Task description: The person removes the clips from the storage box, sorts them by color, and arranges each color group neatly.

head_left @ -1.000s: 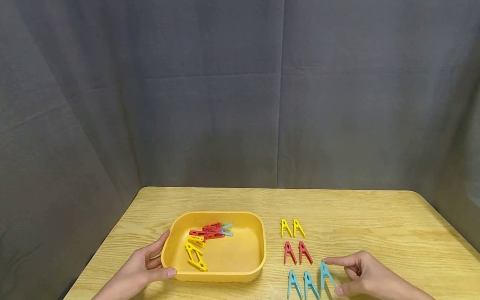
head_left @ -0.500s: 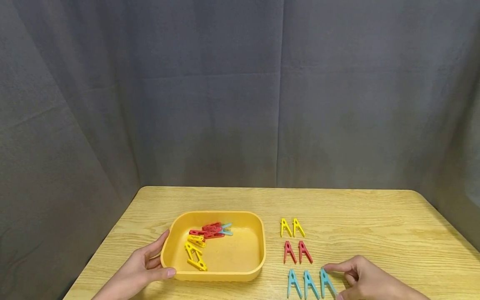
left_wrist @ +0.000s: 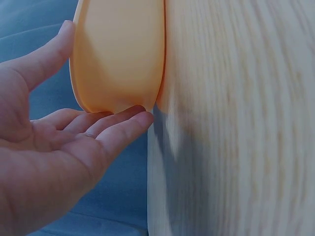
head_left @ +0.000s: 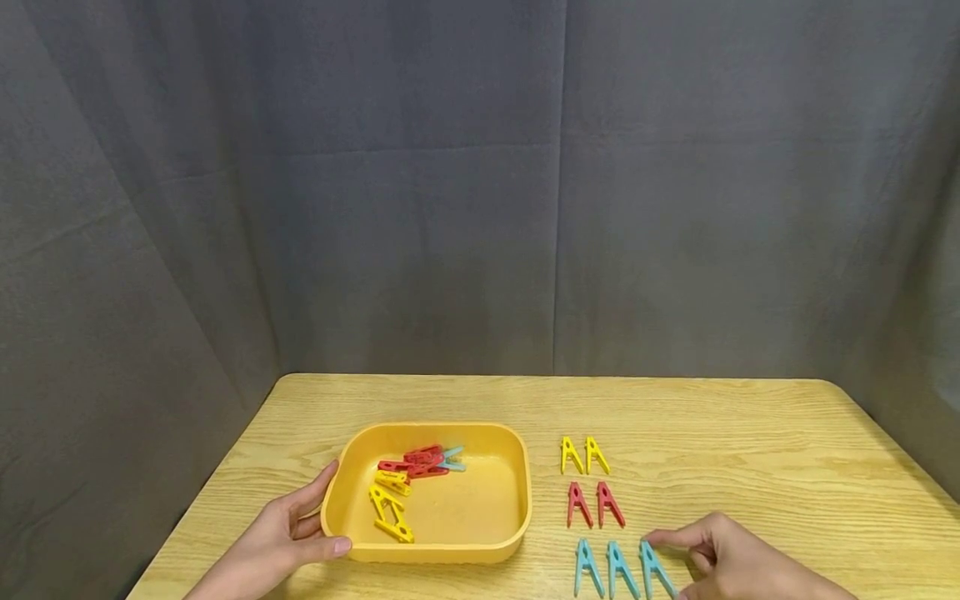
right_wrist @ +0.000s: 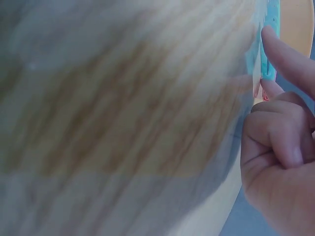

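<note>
My left hand holds the left front corner of a yellow-orange plastic tub, thumb at the front wall and fingers along the left side; the left wrist view shows the hand against the tub's wall. My right hand pinches a blue clothespin, index finger at its top and thumb by a leg. In the right wrist view a fingertip meets this clothespin. It lies at the right end of a row, beside another blue clothespin and a third.
Behind that row lie two red clothespins and, farther back, two yellow clothespins. Inside the tub are red clothespins, yellow clothespins and a blue one. Grey curtains hang behind the wooden table.
The blue clothespin in my right hand has come down and slightly toward me, in line with the other two blue ones. My left hand and the tub have stayed put.
</note>
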A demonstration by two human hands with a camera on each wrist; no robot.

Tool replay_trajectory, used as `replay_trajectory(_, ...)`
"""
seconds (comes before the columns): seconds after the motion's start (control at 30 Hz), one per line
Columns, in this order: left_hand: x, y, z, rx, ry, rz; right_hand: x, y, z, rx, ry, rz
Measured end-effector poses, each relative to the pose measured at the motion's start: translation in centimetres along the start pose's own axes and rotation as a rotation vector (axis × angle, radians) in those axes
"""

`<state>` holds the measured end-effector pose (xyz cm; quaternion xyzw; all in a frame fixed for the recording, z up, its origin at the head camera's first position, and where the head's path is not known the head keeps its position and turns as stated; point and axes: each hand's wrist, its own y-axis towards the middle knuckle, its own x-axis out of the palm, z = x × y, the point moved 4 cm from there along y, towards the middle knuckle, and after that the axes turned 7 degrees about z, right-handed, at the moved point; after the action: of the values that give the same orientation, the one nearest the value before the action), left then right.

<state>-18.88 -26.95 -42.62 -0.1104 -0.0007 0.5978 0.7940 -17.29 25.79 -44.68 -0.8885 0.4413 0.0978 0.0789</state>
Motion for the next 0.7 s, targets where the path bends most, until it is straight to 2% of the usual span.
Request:
replay_trajectory(0.27,0.0,-0.2,0.1,0.013,-0.008,-0.001,0.2,0.1,-0.1,0.003,-0.017,0.013)
replay_trajectory(0.43,0.0,-0.1,0.1,0.001,0.001,0.009,0.1,-0.3,-0.6,0.018,0.008,-0.008)
replay_trajectory(0.57,0.0,-0.1,0.1,0.001,0.007,0.013,-0.6,-0.5,-1.8,0.026,-0.020,0.001)
replay_trajectory(0.7,0.0,-0.1,0.1,0.005,0.004,0.008,-1.2,0.1,-3.8,-0.009,-0.101,0.013)
